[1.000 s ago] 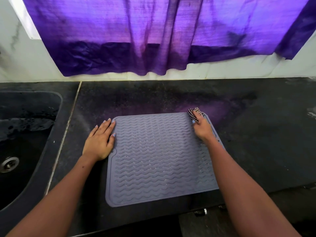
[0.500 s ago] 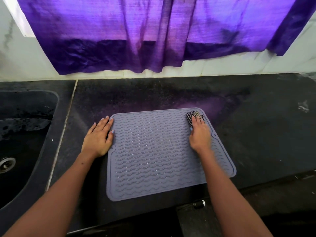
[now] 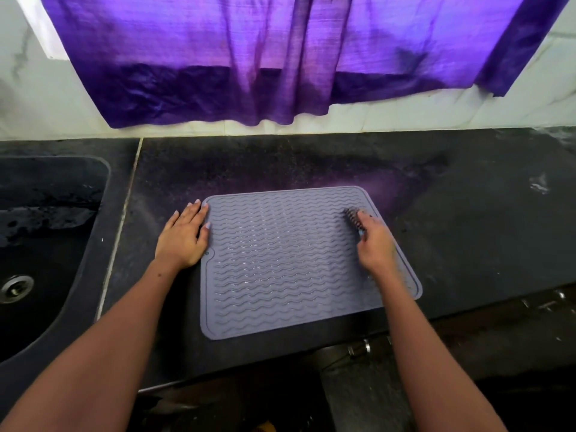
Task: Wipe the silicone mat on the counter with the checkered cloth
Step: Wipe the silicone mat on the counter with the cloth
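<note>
A grey silicone mat [image 3: 280, 263] with wavy ridges lies flat on the black counter [image 3: 467, 219]. My left hand [image 3: 184, 236] rests flat on the counter at the mat's left edge, fingers straight, thumb touching the rim. My right hand [image 3: 375, 244] presses a bunched black-and-white checkered cloth [image 3: 352, 217] onto the mat near its far right side. Most of the cloth is hidden under my fingers and looks blurred.
A dark sink [image 3: 46, 244] with a metal drain [image 3: 15, 288] sits at the left. A purple curtain [image 3: 280, 57] hangs over the white tiled wall behind. The counter's front edge runs just below the mat, with drawer handles [image 3: 361, 347] beneath.
My right hand has drawn the cloth back from the mat's far right corner toward me along the right side. My left hand has stayed at the left edge.
</note>
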The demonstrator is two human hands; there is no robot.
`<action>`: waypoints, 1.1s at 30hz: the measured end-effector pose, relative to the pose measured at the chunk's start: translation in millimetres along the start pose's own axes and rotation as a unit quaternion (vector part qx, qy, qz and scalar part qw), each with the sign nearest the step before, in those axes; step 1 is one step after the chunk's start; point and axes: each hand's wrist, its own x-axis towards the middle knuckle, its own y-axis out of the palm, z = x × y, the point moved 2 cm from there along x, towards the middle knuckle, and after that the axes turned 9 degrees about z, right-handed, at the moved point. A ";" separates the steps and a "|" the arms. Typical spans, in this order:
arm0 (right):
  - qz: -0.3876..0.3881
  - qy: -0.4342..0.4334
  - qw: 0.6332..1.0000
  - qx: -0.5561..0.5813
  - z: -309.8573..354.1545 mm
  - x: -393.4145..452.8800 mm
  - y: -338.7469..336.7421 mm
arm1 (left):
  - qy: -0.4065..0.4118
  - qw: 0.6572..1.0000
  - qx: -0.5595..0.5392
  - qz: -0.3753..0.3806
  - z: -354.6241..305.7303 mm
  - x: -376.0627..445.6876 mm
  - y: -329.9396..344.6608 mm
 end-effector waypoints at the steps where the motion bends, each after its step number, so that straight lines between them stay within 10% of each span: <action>1: 0.022 -0.009 0.998 -0.050 -1.2 -7.0 9.7 | -0.003 1.000 0.002 0.004 -1.2 -0.7 -0.2; 6: 0.064 -0.011 0.998 -0.016 -10.3 -0.6 11.1 | -0.029 0.999 0.011 0.029 -7.7 -18.8 3.7; 12: 0.046 0.103 0.934 0.340 -8.0 9.9 -22.9 | -0.080 0.995 0.004 0.060 -25.6 -56.6 11.9; 16: -0.045 0.112 0.985 0.125 -12.6 -20.5 -35.4 | -0.067 0.997 0.020 0.045 -30.2 -79.3 17.7; 22: 0.025 0.034 0.994 -0.098 -14.0 -66.8 10.6 | -0.065 0.997 0.016 0.031 -33.9 -78.5 15.5; 30: -0.011 0.147 0.944 0.297 -14.4 -50.8 -29.2 | -0.060 0.998 0.010 0.033 -38.6 -82.9 8.5; 33: -0.106 0.161 0.970 0.148 -13.1 -64.8 -36.8 | -0.060 0.998 0.012 0.031 -39.1 -83.9 6.4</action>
